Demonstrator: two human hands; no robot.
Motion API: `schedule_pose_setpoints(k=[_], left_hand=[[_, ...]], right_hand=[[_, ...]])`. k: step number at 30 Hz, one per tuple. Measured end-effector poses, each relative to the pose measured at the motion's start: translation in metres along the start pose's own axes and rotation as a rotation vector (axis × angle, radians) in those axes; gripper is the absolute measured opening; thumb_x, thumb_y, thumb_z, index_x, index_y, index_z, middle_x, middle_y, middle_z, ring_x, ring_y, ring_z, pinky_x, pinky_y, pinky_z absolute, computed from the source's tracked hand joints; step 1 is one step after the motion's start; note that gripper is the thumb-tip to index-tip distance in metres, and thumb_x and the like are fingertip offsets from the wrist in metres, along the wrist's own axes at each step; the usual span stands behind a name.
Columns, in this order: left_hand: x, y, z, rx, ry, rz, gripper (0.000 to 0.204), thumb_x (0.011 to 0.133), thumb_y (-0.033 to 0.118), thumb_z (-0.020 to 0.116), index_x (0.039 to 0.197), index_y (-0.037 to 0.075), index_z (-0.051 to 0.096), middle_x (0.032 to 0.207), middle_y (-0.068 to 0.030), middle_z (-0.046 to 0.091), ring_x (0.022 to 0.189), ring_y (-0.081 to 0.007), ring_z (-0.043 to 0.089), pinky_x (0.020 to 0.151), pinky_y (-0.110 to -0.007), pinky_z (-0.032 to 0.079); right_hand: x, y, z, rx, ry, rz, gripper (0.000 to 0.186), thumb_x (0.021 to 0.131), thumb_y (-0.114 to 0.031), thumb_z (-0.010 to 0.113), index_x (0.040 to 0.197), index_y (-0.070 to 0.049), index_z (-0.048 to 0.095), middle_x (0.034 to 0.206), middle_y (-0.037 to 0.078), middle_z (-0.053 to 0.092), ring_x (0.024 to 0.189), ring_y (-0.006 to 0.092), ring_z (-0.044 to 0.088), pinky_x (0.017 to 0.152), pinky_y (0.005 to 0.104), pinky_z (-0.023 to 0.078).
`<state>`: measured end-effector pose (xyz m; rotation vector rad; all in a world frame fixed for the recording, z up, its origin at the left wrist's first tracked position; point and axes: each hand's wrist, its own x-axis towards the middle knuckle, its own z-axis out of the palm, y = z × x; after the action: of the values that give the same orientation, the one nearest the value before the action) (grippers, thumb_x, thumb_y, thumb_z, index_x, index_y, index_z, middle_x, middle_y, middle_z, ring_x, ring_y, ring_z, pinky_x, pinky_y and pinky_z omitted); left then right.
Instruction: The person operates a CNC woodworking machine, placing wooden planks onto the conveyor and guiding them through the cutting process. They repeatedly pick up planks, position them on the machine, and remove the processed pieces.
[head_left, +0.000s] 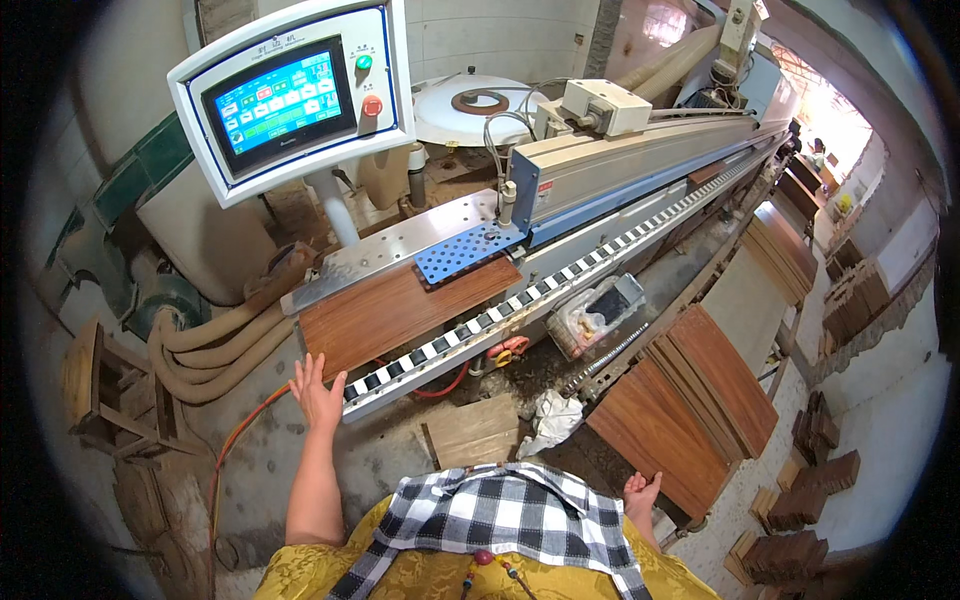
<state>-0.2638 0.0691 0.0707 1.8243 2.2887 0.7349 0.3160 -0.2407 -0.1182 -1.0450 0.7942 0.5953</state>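
While your left arm reaches out nearly straight, your left hand (318, 392) fans its fingers wide at the brown panel's (400, 318) near-left corner, gripping nothing. That panel lies flat along the black-and-white track (475, 327), far end at the blue perforated plate (468, 252). Your right hand (641, 491), half-open, looks empty beside the stacked board's (665, 440) edge; contact, I can't tell. Open floor (262, 490) borders your left forearm.

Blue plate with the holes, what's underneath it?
The wooden board by the left hand appears to run beneath the front edge of the blue plate. Whatever else lies under there is covered.
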Motion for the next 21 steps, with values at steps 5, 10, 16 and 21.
schedule_pose_setpoints(k=[5,10,16,21], left_hand=[[0.004,0.03,0.005,0.029,-0.017,0.022,0.055,0.079,0.037,0.066,0.126,0.01,0.054,0.139,-0.013,0.042,0.136,-0.0286,0.024,0.111,-0.05,0.006],[0.011,0.066,0.028,0.058,-0.006,0.071,0.055,0.079,0.039,0.064,0.124,0.009,0.055,0.136,-0.0148,0.045,0.135,-0.0286,0.028,0.111,-0.052,0.005],[0.019,0.107,0.056,0.021,-0.034,0.118,0.056,0.081,0.039,0.062,0.127,0.009,0.053,0.138,-0.017,0.043,0.136,-0.0296,0.026,0.111,-0.051,0.006],[0.023,0.113,0.06,-0.124,-0.112,0.219,0.053,0.083,0.033,0.06,0.129,0.008,0.05,0.137,-0.0158,0.043,0.135,-0.0346,0.025,0.11,-0.052,0.01]], right_hand=[[0.007,-0.011,-0.002,0.067,0.065,-0.029,0.044,0.075,-0.051,0.069,0.083,-0.01,0.058,0.074,0.001,0.058,0.073,0.0159,0.058,0.068,0.0281,0.049],[0.007,-0.018,0.001,0.132,0.113,-0.073,0.054,0.077,-0.058,0.064,0.082,-0.006,0.05,0.063,0.004,0.045,0.056,0.0155,0.047,0.057,0.0264,0.047],[0.008,-0.024,-0.002,0.126,0.112,-0.049,0.057,0.075,-0.06,0.065,0.083,-0.006,0.05,0.066,0.005,0.048,0.056,0.0154,0.047,0.054,0.0266,0.046],[0.024,-0.034,-0.021,0.111,-0.151,-0.015,0.037,0.076,-0.041,0.073,0.08,-0.009,0.057,0.07,0.002,0.059,0.057,0.0155,0.054,0.056,0.0258,0.047]])
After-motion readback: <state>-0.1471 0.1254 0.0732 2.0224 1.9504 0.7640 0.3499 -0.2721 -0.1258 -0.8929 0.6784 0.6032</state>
